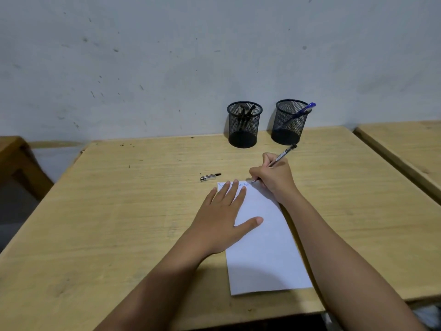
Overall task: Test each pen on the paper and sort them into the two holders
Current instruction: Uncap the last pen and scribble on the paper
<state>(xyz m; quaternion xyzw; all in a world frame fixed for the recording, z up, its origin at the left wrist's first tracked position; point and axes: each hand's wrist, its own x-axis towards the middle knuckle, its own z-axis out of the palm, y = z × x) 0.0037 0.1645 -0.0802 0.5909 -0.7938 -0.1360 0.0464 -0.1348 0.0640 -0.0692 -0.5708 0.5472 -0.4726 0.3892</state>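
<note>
A white sheet of paper point(262, 247) lies on the wooden table point(119, 211), with faint scribbles along its top edge. My left hand point(222, 218) rests flat on the paper's upper left, fingers spread. My right hand point(274, 177) grips a black pen point(284, 154), its tip touching the paper's top right corner. A pen cap point(210, 177) lies on the table just above the paper. Two black mesh holders stand at the back: the left holder point(244, 125) has several dark pens in it, the right holder point(289, 123) holds a blue pen point(306, 108).
A grey wall rises right behind the holders. A second wooden table point(410, 151) stands close on the right, with a narrow gap between. Part of a wooden chair or bench point(14, 158) shows at the far left.
</note>
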